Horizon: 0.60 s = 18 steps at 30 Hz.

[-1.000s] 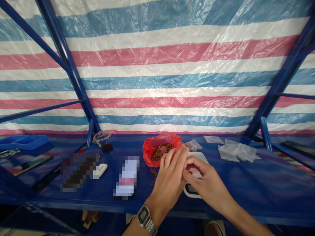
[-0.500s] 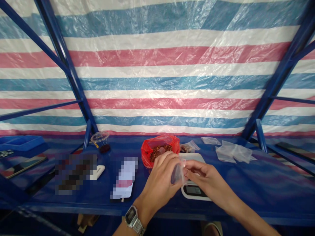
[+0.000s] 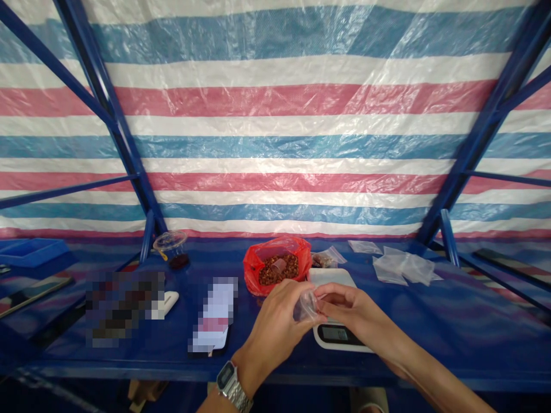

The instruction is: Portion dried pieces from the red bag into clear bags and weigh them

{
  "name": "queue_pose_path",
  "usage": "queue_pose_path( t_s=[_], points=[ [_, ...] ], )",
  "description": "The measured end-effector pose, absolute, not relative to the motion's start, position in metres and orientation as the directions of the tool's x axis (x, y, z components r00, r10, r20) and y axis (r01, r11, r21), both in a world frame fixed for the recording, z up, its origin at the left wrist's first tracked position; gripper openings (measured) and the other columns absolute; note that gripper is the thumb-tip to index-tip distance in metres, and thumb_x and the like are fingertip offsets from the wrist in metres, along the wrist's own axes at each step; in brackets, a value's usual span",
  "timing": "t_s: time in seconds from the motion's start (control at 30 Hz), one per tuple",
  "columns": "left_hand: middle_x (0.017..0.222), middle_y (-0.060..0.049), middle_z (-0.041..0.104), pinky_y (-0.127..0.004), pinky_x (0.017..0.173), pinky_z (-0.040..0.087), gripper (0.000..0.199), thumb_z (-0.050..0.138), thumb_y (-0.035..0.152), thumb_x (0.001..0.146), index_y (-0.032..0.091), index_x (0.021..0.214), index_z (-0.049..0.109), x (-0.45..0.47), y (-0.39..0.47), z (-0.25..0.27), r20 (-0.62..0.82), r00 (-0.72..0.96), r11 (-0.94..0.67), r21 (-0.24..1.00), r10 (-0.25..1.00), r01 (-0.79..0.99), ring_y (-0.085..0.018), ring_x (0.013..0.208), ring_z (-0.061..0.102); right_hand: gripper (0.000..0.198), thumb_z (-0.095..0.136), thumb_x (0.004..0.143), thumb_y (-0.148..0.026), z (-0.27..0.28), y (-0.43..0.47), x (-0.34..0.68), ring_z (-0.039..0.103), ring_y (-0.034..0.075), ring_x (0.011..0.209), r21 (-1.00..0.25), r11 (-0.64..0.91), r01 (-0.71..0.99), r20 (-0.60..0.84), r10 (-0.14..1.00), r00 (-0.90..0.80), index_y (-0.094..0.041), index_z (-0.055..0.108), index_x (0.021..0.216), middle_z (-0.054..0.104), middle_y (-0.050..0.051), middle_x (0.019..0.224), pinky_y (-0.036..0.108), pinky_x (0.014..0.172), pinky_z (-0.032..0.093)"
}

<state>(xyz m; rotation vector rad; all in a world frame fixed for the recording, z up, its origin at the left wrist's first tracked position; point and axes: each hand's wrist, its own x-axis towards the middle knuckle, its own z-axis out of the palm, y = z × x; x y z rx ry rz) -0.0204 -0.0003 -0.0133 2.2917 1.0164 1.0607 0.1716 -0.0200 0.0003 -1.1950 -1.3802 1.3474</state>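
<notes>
My left hand (image 3: 275,324) and my right hand (image 3: 350,312) both pinch a small clear plastic bag (image 3: 306,306) and hold it in the air between them, just in front of a white digital scale (image 3: 338,332). The left wrist wears a metal watch (image 3: 228,384). Behind the hands sits a red plastic bag (image 3: 275,264) open at the top, full of brown bits with a small scoop in it. A filled small clear bag (image 3: 325,258) lies right of the red bag.
Several empty clear bags (image 3: 400,267) lie at the back right of the blue shelf (image 3: 451,338). A clear cup (image 3: 172,246) stands back left, a blue tray (image 3: 32,252) far left, a white small device (image 3: 169,301) and blurred items on the left. Blue frame posts rise both sides.
The hands lifted the small clear bag off the scale and drew it toward me. The view shifted slightly, so the scale's display now shows.
</notes>
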Motion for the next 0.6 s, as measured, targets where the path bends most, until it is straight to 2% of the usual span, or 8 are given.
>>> queue_pose_path(
  t_s=[0.1, 0.2, 0.33, 0.47, 0.6],
  points=[
    [0.111, -0.005, 0.070, -0.038, 0.091, 0.050, 0.042, 0.078, 0.038, 0.087, 0.025, 0.124, 0.064, -0.020, -0.002, -0.009, 0.477, 0.463, -0.662, 0.597, 0.747, 0.453, -0.024, 0.104, 0.062, 0.029, 0.077, 0.074, -0.042, 0.004, -0.020, 0.170, 0.055, 0.014, 0.068, -0.997, 0.016, 0.082, 0.007, 0.993, -0.115, -0.021, 0.059, 0.083, 0.061, -0.003, 0.071, 0.025, 0.063, 0.042],
    [0.110, -0.006, 0.069, -0.038, 0.091, 0.050, 0.046, 0.081, 0.041, 0.083, 0.023, 0.122, 0.064, -0.017, -0.007, -0.004, 0.455, 0.472, -0.647, 0.631, 0.755, 0.428, -0.025, 0.104, 0.062, 0.021, 0.067, 0.075, -0.036, 0.003, -0.020, 0.168, 0.046, 0.012, 0.064, -0.971, 0.121, 0.206, 0.108, 0.992, -0.073, -0.022, 0.051, 0.074, 0.050, -0.005, 0.067, 0.024, 0.059, 0.037],
    [0.111, -0.004, 0.070, -0.033, 0.093, 0.049, 0.031, 0.075, 0.037, 0.089, 0.024, 0.115, 0.065, -0.015, -0.011, -0.005, 0.417, 0.458, -0.587, 0.736, 0.785, 0.336, -0.021, 0.105, 0.064, 0.015, 0.058, 0.078, -0.032, 0.002, -0.021, 0.171, 0.041, 0.013, 0.063, -0.891, 0.229, 0.393, 0.216, 0.973, -0.079, -0.022, 0.050, 0.070, 0.044, -0.005, 0.065, 0.025, 0.058, 0.034],
    [0.116, -0.002, 0.072, -0.032, 0.096, 0.047, 0.025, 0.068, 0.037, 0.094, 0.026, 0.116, 0.066, -0.022, -0.007, -0.008, 0.379, 0.336, -0.486, 0.806, 0.862, 0.338, -0.020, 0.108, 0.066, 0.013, 0.056, 0.086, -0.033, 0.006, -0.010, 0.176, 0.049, 0.014, 0.066, -0.818, 0.347, 0.458, 0.339, 0.935, -0.103, -0.022, 0.057, 0.078, 0.055, -0.003, 0.071, 0.026, 0.063, 0.040],
    [0.113, -0.004, 0.074, -0.034, 0.094, 0.048, 0.026, 0.061, 0.041, 0.097, 0.024, 0.117, 0.064, -0.025, -0.008, -0.010, 0.309, 0.129, -0.334, 0.837, 0.942, 0.434, -0.022, 0.105, 0.068, 0.015, 0.053, 0.091, -0.026, 0.008, 0.029, 0.167, 0.063, 0.017, 0.082, -0.698, 0.450, 0.558, 0.472, 0.874, -0.115, -0.022, 0.067, 0.095, 0.072, 0.002, 0.092, 0.029, 0.077, 0.047]
  ],
)
